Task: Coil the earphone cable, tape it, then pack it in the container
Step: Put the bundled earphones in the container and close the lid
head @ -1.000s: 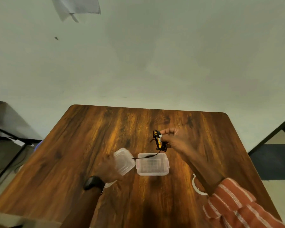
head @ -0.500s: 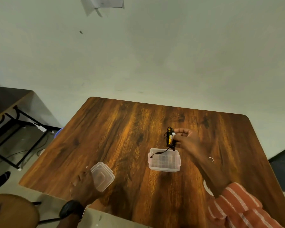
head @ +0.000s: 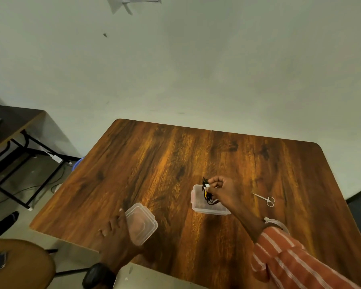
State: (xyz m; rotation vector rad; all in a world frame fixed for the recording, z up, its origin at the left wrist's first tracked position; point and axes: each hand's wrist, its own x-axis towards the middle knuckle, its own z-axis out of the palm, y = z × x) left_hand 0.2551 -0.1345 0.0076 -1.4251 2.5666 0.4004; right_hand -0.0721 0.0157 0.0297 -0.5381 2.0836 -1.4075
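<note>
Earphones (head: 207, 193), coiled and taped, hung over the open box (head: 208, 207) at lower centre of the frame, pinched in the right hand (head: 222, 191). A loose loop dangled low; it looked likely to snag the rim or spill over it when dropped. The left hand (head: 118, 236), lower left, clasped the lid (head: 142, 225) on the worktop (head: 154, 163) near its front edge, where a nudge might tip it off. Scissors (head: 266, 199) lay to the right.
</note>
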